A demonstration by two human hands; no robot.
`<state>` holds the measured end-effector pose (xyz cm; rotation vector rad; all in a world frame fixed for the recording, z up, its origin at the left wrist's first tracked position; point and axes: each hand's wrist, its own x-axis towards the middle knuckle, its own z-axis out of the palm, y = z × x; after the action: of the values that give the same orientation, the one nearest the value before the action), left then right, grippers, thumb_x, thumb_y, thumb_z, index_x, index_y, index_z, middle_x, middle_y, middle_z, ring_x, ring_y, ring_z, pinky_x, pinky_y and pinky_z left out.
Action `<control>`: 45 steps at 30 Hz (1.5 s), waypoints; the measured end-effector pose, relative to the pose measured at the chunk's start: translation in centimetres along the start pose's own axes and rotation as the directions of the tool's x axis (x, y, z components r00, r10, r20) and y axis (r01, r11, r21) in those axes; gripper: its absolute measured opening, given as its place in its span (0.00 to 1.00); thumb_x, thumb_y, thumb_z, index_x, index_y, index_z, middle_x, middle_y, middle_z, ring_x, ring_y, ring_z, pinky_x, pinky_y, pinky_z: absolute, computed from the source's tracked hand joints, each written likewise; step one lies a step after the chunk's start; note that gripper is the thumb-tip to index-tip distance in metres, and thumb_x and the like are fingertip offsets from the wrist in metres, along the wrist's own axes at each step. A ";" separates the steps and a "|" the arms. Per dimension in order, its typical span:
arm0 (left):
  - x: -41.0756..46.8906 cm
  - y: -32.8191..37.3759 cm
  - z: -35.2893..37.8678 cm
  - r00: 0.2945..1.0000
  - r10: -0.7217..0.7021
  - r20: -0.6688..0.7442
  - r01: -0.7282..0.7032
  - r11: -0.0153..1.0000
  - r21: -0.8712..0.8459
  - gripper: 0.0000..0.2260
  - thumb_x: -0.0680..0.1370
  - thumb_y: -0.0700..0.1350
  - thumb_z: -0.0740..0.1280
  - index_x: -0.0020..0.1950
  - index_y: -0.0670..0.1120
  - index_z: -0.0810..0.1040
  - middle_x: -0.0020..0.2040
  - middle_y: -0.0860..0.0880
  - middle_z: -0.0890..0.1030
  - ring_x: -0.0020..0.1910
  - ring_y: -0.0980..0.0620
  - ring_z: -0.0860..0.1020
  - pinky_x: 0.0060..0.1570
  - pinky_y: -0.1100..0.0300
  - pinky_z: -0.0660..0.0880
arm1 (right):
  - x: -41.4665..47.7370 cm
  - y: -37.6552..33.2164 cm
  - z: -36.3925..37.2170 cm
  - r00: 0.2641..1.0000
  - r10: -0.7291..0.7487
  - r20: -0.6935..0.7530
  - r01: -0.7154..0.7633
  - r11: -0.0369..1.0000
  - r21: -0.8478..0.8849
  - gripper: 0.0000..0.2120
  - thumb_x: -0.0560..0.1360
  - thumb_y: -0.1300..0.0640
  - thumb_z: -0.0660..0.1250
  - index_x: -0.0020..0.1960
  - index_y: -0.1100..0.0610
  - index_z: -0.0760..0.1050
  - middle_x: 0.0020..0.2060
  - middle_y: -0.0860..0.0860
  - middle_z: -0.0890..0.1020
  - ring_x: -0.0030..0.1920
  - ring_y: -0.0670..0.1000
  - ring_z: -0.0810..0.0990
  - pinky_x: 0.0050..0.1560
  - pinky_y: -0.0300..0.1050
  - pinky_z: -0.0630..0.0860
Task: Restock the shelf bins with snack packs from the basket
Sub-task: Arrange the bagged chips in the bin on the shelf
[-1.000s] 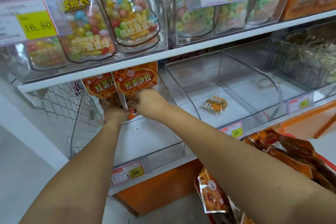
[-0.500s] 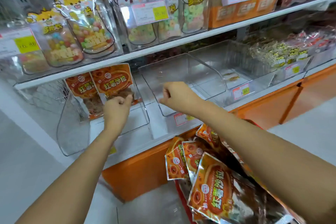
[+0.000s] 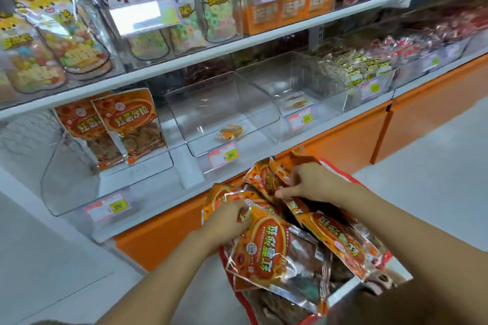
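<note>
The orange snack packs (image 3: 330, 240) lie heaped in the red-rimmed basket (image 3: 343, 170) at the lower middle of the frame. This looks like the pick-up step: the left hand (image 3: 228, 219) has its grip pinched on the top edge of the front pack (image 3: 274, 253), while the right hand (image 3: 309, 182) digs into the far side of the heap, though blur keeps me from telling whether its grip has closed on one. Next, I'd say, the pack wants lifting clear and carrying up to the clear bin (image 3: 68, 179) at middle left, to stand beside the two shelved packs (image 3: 126, 124).
</note>
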<state>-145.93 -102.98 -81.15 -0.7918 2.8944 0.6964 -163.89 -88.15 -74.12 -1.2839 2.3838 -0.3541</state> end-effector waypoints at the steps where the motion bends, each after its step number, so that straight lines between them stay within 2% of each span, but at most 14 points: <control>1: 0.0 -0.2 0.5 1.000 -0.019 0.015 0.019 1.000 0.011 0.17 0.77 0.49 0.67 0.64 0.47 0.75 0.62 0.49 0.78 0.59 0.51 0.76 0.56 0.61 0.71 | -0.8 0.1 0.5 1.000 -0.027 -0.014 0.026 0.999 -0.038 0.31 0.64 0.30 0.69 0.48 0.56 0.74 0.42 0.51 0.78 0.43 0.51 0.77 0.44 0.48 0.75; 6: 0.0 -0.2 1.1 0.996 -0.094 0.010 0.094 0.995 0.018 0.18 0.77 0.50 0.67 0.66 0.48 0.74 0.64 0.50 0.77 0.60 0.51 0.75 0.57 0.61 0.71 | -2.9 -1.4 2.7 0.971 -0.191 -0.141 0.128 0.922 -0.366 0.37 0.68 0.31 0.65 0.63 0.59 0.70 0.60 0.55 0.71 0.60 0.55 0.69 0.61 0.49 0.68; 9: -0.1 0.3 0.8 0.993 -0.112 0.022 0.112 0.994 0.013 0.18 0.77 0.48 0.68 0.66 0.48 0.74 0.65 0.50 0.76 0.60 0.51 0.76 0.58 0.58 0.73 | -3.2 -2.6 3.6 0.987 -0.116 -0.113 0.053 0.891 -0.451 0.19 0.76 0.44 0.63 0.55 0.60 0.75 0.60 0.58 0.75 0.62 0.59 0.70 0.62 0.51 0.68; 12: -0.4 0.5 -0.1 0.992 -0.125 0.016 0.125 0.990 -0.066 0.18 0.76 0.46 0.69 0.66 0.47 0.74 0.64 0.50 0.76 0.57 0.50 0.78 0.54 0.58 0.75 | -3.1 -3.1 2.9 0.985 -0.086 -0.151 0.024 0.926 -0.376 0.11 0.78 0.58 0.60 0.37 0.58 0.68 0.47 0.56 0.81 0.51 0.57 0.79 0.49 0.45 0.73; 15: -0.7 0.8 -2.1 0.994 -0.098 -0.043 0.089 0.981 -0.172 0.24 0.73 0.48 0.73 0.67 0.46 0.73 0.63 0.51 0.77 0.60 0.54 0.75 0.57 0.62 0.72 | -1.8 -3.7 0.2 0.981 -0.060 -0.184 0.014 0.971 -0.239 0.12 0.77 0.59 0.61 0.36 0.61 0.72 0.32 0.52 0.75 0.39 0.56 0.78 0.36 0.41 0.71; 18: -1.0 1.3 -5.0 0.994 -0.103 -0.042 0.080 0.924 -0.374 0.29 0.70 0.46 0.76 0.68 0.46 0.70 0.61 0.52 0.75 0.57 0.57 0.74 0.53 0.65 0.70 | -0.9 -4.6 -3.0 0.977 -0.104 -0.184 0.087 0.991 -0.100 0.13 0.78 0.58 0.60 0.42 0.65 0.78 0.36 0.57 0.78 0.39 0.57 0.78 0.36 0.41 0.69; 21: -0.8 1.5 -6.8 0.996 -0.087 -0.020 0.065 0.867 -0.495 0.35 0.68 0.44 0.78 0.71 0.45 0.67 0.66 0.49 0.73 0.60 0.55 0.73 0.56 0.66 0.70 | -0.9 -5.4 -5.3 0.979 -0.173 -0.109 0.184 0.977 0.108 0.13 0.79 0.59 0.60 0.36 0.57 0.72 0.32 0.50 0.76 0.35 0.50 0.75 0.33 0.39 0.68; 28: -2.1 2.6 -9.5 0.995 0.025 -0.100 -0.078 0.812 -0.578 0.40 0.65 0.51 0.79 0.73 0.50 0.64 0.66 0.55 0.74 0.64 0.57 0.73 0.63 0.62 0.68 | -0.9 -7.6 -8.9 0.928 -0.372 -0.001 0.189 0.470 0.862 0.16 0.82 0.63 0.52 0.36 0.57 0.68 0.24 0.45 0.72 0.26 0.42 0.73 0.31 0.33 0.74; 31: -2.7 2.3 -10.8 0.993 -0.044 -0.112 -0.056 0.657 -0.751 0.28 0.66 0.48 0.79 0.63 0.48 0.74 0.56 0.52 0.82 0.56 0.57 0.80 0.51 0.67 0.76 | -0.1 -8.2 -9.9 0.912 -0.409 0.020 0.102 0.273 0.957 0.14 0.81 0.61 0.53 0.40 0.60 0.71 0.30 0.49 0.75 0.31 0.46 0.76 0.35 0.39 0.78; 33: -3.2 1.7 -11.5 0.994 -0.090 -0.059 -0.006 0.497 -0.868 0.15 0.71 0.42 0.73 0.56 0.42 0.77 0.51 0.48 0.84 0.48 0.55 0.83 0.39 0.68 0.77 | 0.6 -8.5 -10.0 0.946 -0.324 0.029 0.040 0.203 0.978 0.12 0.81 0.59 0.56 0.43 0.61 0.75 0.35 0.54 0.78 0.35 0.50 0.79 0.38 0.44 0.80; 35: -3.6 0.9 -11.8 0.993 -0.115 -0.027 0.018 0.379 -0.925 0.16 0.71 0.44 0.70 0.54 0.38 0.75 0.51 0.42 0.82 0.41 0.51 0.80 0.31 0.66 0.73 | 1.2 -9.2 -9.8 0.976 -0.205 0.071 -0.044 0.130 0.991 0.11 0.80 0.58 0.59 0.45 0.62 0.76 0.35 0.57 0.82 0.35 0.52 0.83 0.36 0.47 0.82; 39: -4.0 -0.3 -13.6 0.975 -0.208 -0.073 -0.029 0.208 -0.978 0.21 0.70 0.46 0.70 0.59 0.37 0.78 0.56 0.40 0.82 0.55 0.45 0.80 0.54 0.55 0.77 | 2.8 -11.0 -8.9 0.981 -0.178 0.081 -0.102 -0.112 0.988 0.22 0.78 0.43 0.60 0.52 0.62 0.78 0.46 0.61 0.84 0.45 0.58 0.84 0.45 0.59 0.81; 41: -4.1 -1.2 -15.0 0.947 -0.300 -0.117 -0.060 0.191 -0.980 0.15 0.72 0.45 0.70 0.55 0.39 0.79 0.50 0.43 0.84 0.51 0.48 0.82 0.55 0.55 0.78 | 3.6 -11.9 -8.1 0.973 -0.223 0.063 -0.074 -0.041 0.996 0.28 0.75 0.36 0.60 0.54 0.60 0.78 0.49 0.59 0.84 0.49 0.57 0.84 0.51 0.56 0.80; 45: -4.1 -5.8 -17.5 0.845 -0.484 -0.227 -0.112 0.256 -0.960 0.08 0.72 0.47 0.73 0.43 0.43 0.81 0.38 0.50 0.82 0.41 0.56 0.77 0.50 0.68 0.73 | 4.1 -15.2 -6.4 0.960 -0.274 0.065 0.094 0.529 0.844 0.15 0.73 0.43 0.68 0.45 0.55 0.80 0.33 0.46 0.82 0.37 0.47 0.78 0.42 0.40 0.75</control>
<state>-138.46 -113.17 -67.15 -1.5619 2.2248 2.6962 -157.70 -99.64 -63.27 -0.9973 1.5106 -1.2121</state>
